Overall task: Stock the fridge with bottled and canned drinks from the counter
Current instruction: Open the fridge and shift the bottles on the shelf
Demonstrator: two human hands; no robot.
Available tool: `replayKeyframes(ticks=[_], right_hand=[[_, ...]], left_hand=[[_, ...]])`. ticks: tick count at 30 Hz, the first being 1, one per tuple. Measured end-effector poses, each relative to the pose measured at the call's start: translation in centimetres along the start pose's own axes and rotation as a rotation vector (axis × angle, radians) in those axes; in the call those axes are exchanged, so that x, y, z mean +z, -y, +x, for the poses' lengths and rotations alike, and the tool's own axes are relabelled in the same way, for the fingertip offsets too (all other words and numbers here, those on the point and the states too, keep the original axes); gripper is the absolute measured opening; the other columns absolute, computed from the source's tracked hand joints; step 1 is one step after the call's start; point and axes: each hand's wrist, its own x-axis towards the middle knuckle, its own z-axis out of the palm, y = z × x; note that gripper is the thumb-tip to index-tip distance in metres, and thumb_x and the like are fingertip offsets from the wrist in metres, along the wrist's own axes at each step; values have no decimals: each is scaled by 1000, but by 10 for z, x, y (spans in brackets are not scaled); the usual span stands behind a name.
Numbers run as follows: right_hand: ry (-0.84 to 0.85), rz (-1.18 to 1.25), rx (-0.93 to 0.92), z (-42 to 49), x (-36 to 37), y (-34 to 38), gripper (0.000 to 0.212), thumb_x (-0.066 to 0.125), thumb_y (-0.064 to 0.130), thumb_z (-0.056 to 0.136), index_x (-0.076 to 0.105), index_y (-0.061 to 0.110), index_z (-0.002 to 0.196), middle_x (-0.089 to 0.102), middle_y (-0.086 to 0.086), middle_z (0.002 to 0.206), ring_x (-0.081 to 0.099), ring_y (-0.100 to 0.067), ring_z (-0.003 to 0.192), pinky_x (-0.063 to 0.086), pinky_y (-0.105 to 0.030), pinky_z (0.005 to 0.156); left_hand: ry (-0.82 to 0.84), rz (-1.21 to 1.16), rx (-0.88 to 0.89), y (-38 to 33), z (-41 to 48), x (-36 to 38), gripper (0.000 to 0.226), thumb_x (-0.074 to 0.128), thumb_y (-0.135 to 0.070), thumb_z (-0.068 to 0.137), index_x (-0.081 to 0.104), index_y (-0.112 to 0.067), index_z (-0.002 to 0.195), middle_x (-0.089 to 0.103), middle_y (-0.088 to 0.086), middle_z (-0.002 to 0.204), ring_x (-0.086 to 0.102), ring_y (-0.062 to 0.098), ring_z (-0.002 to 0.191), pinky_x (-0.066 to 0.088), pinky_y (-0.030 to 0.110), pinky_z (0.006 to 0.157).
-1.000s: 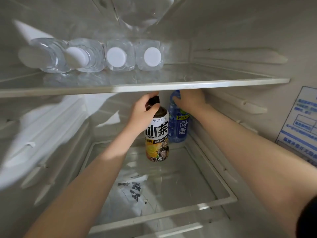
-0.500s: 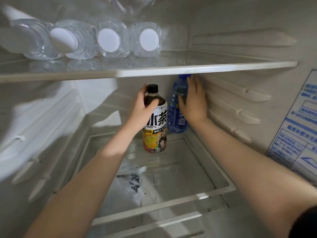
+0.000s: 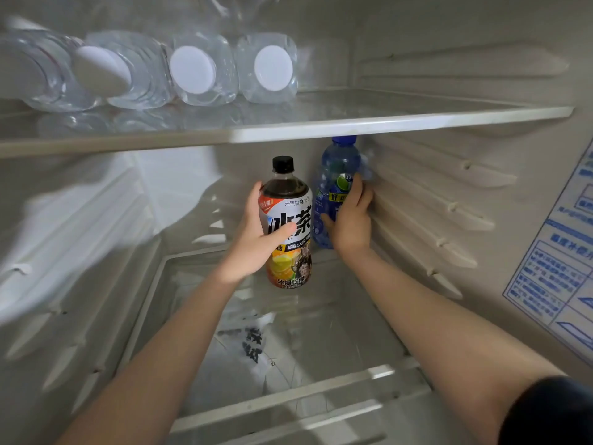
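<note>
Both arms reach deep into the fridge under the upper glass shelf [image 3: 353, 125]. My left hand [image 3: 256, 239] wraps the middle of a dark iced-tea bottle [image 3: 290, 220] with a black cap and a white, orange and yellow label; it stands upright at the back of the lower glass shelf [image 3: 337, 322]. Right beside it, against the ribbed right wall, is a blue drink bottle [image 3: 337, 175] with a blue cap, and my right hand [image 3: 351, 220] grips its lower half. Several clear water bottles [image 3: 192, 72] lie on the upper shelf, white caps facing me.
The right half of the upper shelf is bare glass. A printed blue-and-white sticker [image 3: 558, 271] covers the right inner wall. Through the lower shelf a clear drawer with a crumpled printed bag [image 3: 250, 342] shows. Shelf rails [image 3: 449, 210] line both side walls.
Both hands have slid down from the bottle tops to the bottles' bodies. The camera view has tilted so the bottle caps now show below the upper shelf.
</note>
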Motion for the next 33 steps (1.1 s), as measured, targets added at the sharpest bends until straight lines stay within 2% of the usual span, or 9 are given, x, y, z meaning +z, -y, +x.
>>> replayKeyframes(ticks=[3, 8, 11, 15, 19, 23, 26, 29, 33], right_hand=[[-6, 34, -48, 4, -5, -6, 93, 74, 18, 77, 15, 12, 148, 25, -18, 144, 57, -43, 103, 49, -41, 74], [-65, 36, -113, -7, -6, -13, 88, 72, 17, 77, 20, 13, 148, 30, -17, 141, 53, -42, 108, 50, -42, 76], [-69, 5, -106, -10, -7, -13, 89, 72, 20, 77, 19, 15, 148, 31, -17, 139, 52, -40, 111, 49, -42, 77], [-44, -17, -98, -8, -8, -12, 91, 72, 19, 78, 16, 14, 149, 30, -19, 138, 52, -41, 109, 49, -42, 77], [-10, -34, -112, -5, -6, -10, 92, 71, 16, 80, 12, 12, 150, 29, -21, 139, 53, -42, 108, 50, -43, 78], [10, -29, -119, -6, -9, -11, 93, 71, 16, 80, 10, 11, 150, 28, -20, 140, 50, -40, 113, 49, -42, 83], [38, 44, -132, -12, -14, -15, 87, 66, 14, 83, 11, 3, 149, 24, -21, 146, 41, -38, 125, 43, -41, 97], [21, 164, -88, -30, -24, -17, 68, 56, 8, 87, 22, -1, 145, 27, -20, 146, 37, -33, 130, 34, -34, 105], [-43, 251, -63, -75, -45, -32, 45, 54, -2, 84, 48, -3, 129, 43, -22, 132, 44, -30, 120, 29, -20, 98]], left_hand=[[-40, 35, 14, 1, 0, 1, 94, 67, -24, 86, 0, -24, 152, 32, -15, 139, 31, 0, 126, 29, 24, 102], [-30, 56, 20, 6, -1, -2, 94, 69, -31, 85, 2, -30, 151, 33, -15, 143, 33, -4, 125, 31, 22, 98], [-40, 52, 6, 10, 0, -5, 89, 71, -33, 83, 12, -30, 149, 37, -12, 146, 37, 3, 130, 35, 28, 103], [-51, 70, -7, 16, 1, -4, 66, 73, -27, 81, 31, -30, 132, 47, -16, 125, 43, 2, 118, 38, 30, 99], [-5, 69, -24, 23, 0, -3, 77, 79, -16, 74, 28, -37, 128, 47, -17, 123, 46, 8, 120, 41, 32, 98], [34, 116, -42, 28, -7, 2, 91, 80, -19, 73, 22, -34, 141, 43, -30, 115, 46, -3, 109, 38, 23, 90], [5, 161, -33, 28, -8, 3, 82, 79, -23, 74, 28, -30, 138, 43, -23, 118, 45, 3, 112, 38, 28, 92], [-22, 229, -63, 28, -12, 3, 65, 78, -38, 73, 34, -36, 122, 47, -19, 123, 46, 5, 112, 39, 29, 91], [-34, 207, -77, 28, -13, 8, 65, 79, -41, 70, 40, -33, 122, 53, -9, 132, 51, 9, 116, 44, 31, 91]])
